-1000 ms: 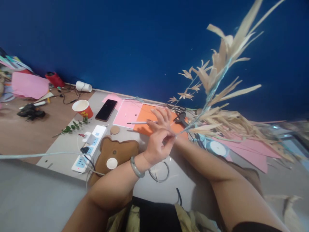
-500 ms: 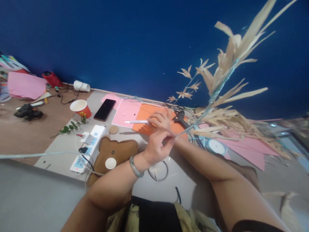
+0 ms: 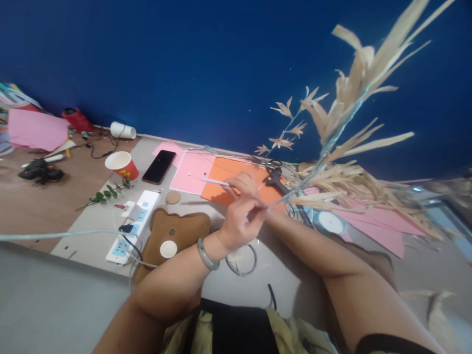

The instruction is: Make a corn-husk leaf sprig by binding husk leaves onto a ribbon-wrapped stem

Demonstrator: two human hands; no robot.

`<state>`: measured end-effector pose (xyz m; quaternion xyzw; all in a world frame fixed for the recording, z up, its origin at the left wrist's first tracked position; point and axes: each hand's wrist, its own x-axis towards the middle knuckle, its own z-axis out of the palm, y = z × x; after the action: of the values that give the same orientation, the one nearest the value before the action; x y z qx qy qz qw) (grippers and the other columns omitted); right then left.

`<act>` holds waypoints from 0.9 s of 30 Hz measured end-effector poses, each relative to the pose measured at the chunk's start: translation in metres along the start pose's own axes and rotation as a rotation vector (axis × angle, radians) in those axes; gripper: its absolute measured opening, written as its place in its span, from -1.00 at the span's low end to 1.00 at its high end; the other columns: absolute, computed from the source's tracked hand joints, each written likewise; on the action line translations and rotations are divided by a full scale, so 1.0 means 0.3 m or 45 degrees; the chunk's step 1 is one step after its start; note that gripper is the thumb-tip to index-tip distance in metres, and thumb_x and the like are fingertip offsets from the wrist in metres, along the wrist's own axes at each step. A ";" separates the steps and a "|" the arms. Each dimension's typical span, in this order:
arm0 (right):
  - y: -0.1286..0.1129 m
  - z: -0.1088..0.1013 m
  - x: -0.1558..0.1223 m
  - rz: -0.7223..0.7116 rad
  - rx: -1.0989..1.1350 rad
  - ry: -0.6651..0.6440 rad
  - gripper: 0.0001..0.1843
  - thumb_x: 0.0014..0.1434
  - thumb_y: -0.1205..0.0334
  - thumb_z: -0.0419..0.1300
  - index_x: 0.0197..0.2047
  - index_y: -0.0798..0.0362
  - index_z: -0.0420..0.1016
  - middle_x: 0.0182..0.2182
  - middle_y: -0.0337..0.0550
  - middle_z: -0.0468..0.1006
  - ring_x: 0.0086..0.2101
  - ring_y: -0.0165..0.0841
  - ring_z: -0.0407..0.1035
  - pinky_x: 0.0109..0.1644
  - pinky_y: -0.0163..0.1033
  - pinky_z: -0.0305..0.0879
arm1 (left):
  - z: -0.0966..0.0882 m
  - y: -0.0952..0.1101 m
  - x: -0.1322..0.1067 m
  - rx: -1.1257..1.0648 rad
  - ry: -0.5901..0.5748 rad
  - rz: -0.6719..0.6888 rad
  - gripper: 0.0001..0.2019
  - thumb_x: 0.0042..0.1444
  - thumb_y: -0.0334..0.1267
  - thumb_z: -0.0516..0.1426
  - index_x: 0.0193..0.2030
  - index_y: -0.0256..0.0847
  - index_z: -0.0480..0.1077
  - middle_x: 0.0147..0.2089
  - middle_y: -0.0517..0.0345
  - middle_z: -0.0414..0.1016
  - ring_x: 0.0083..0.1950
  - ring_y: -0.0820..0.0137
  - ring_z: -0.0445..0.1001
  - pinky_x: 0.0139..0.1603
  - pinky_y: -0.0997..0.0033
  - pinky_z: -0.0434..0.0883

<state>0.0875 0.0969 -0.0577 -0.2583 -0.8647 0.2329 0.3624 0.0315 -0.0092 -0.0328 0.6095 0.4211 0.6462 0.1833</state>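
Left hand (image 3: 239, 221) has its fingers pinched shut on the bottom end of the dried leafy branch (image 3: 332, 132), just in front of the orange sheet (image 3: 221, 172) on the counter (image 3: 236, 290), with the leaves fanning up to the right of it. Right hand (image 3: 246, 184) was spread flat over that sheet a second ago. Now its fingers are curled round the white pen (image 3: 215, 182), so the pen's actually gripped.
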 end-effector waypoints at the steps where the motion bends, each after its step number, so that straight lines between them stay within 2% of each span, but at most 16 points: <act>1: -0.012 -0.003 0.005 0.140 0.154 -0.050 -0.75 0.20 0.02 0.11 -0.34 0.01 0.44 -0.43 -0.17 0.42 -0.34 -0.31 0.30 -0.07 -0.05 0.21 | 0.000 0.001 0.001 -0.005 0.002 0.004 -0.96 0.14 -0.33 0.13 -0.31 -0.24 0.38 -0.37 0.12 0.48 -0.33 0.42 0.46 -0.28 0.41 0.41; 3: -0.037 -0.012 0.015 0.425 0.494 -0.201 -0.69 0.21 -0.02 0.09 -0.37 0.04 0.40 -0.49 -0.20 0.34 -0.43 -0.37 0.25 -0.28 -0.18 0.22 | 0.001 0.002 0.003 -0.021 0.008 0.016 -0.96 0.14 -0.33 0.13 -0.30 -0.24 0.38 -0.36 0.11 0.49 -0.31 0.42 0.47 -0.28 0.42 0.42; 5: -0.058 -0.023 0.025 0.638 0.843 -0.364 -0.68 0.17 -0.04 0.13 -0.38 0.06 0.37 -0.51 -0.26 0.26 -0.51 -0.44 0.17 -0.41 -0.27 0.15 | 0.002 0.001 0.004 -0.038 0.010 0.026 -0.96 0.13 -0.34 0.13 -0.30 -0.25 0.38 -0.34 0.10 0.50 -0.30 0.43 0.47 -0.28 0.45 0.41; 8: -0.079 -0.037 0.035 0.823 1.267 -0.509 -0.71 0.09 0.02 0.22 -0.31 0.08 0.36 -0.49 -0.31 0.23 -0.54 -0.52 0.10 -0.48 -0.35 0.07 | 0.003 -0.002 0.003 -0.050 0.016 0.041 -0.97 0.13 -0.34 0.14 -0.29 -0.25 0.39 -0.34 0.11 0.51 -0.30 0.44 0.47 -0.28 0.46 0.41; 10: -0.086 -0.043 0.036 0.869 1.397 -0.557 -0.73 0.06 0.08 0.25 -0.28 0.09 0.36 -0.47 -0.29 0.25 -0.53 -0.52 0.13 -0.48 -0.36 0.09 | 0.004 -0.004 0.002 -0.038 0.020 0.045 -0.96 0.13 -0.34 0.14 -0.30 -0.25 0.39 -0.35 0.12 0.50 -0.31 0.44 0.46 -0.28 0.45 0.41; 13: -0.088 -0.047 0.035 0.872 1.419 -0.604 -0.78 0.07 0.13 0.25 -0.29 0.09 0.38 -0.45 -0.25 0.31 -0.49 -0.49 0.19 -0.44 -0.34 0.16 | 0.004 -0.006 0.002 -0.015 0.020 0.043 -0.95 0.14 -0.32 0.14 -0.31 -0.24 0.39 -0.36 0.11 0.49 -0.31 0.42 0.47 -0.28 0.42 0.42; 21: -0.088 -0.042 0.032 0.802 1.340 -0.654 -0.78 0.05 0.13 0.25 -0.25 0.05 0.43 -0.41 -0.20 0.37 -0.45 -0.42 0.28 -0.38 -0.28 0.26 | 0.007 -0.007 0.004 -0.011 0.008 0.045 -0.95 0.14 -0.32 0.13 -0.30 -0.24 0.39 -0.34 0.10 0.51 -0.30 0.41 0.49 -0.25 0.40 0.43; 25: -0.085 -0.032 0.026 0.659 1.129 -0.621 -0.80 0.09 0.08 0.20 -0.33 0.04 0.43 -0.37 -0.15 0.39 -0.44 -0.39 0.27 -0.38 -0.25 0.26 | 0.006 -0.004 0.006 -0.014 0.022 0.058 -0.97 0.13 -0.35 0.14 -0.29 -0.25 0.39 -0.33 0.09 0.52 -0.29 0.42 0.49 -0.26 0.41 0.43; 27: -0.084 -0.024 0.020 0.605 0.962 -0.566 -0.74 0.14 0.02 0.13 -0.39 0.04 0.42 -0.38 -0.13 0.39 -0.43 -0.36 0.27 -0.36 -0.22 0.28 | 0.005 -0.003 0.007 -0.009 0.017 0.065 -0.97 0.13 -0.36 0.13 -0.29 -0.25 0.39 -0.33 0.10 0.53 -0.29 0.42 0.50 -0.24 0.40 0.44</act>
<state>0.0823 0.0830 -0.0352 -0.2429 -0.6934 0.6556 0.1743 0.0322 -0.0067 -0.0323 0.6152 0.4043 0.6561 0.1660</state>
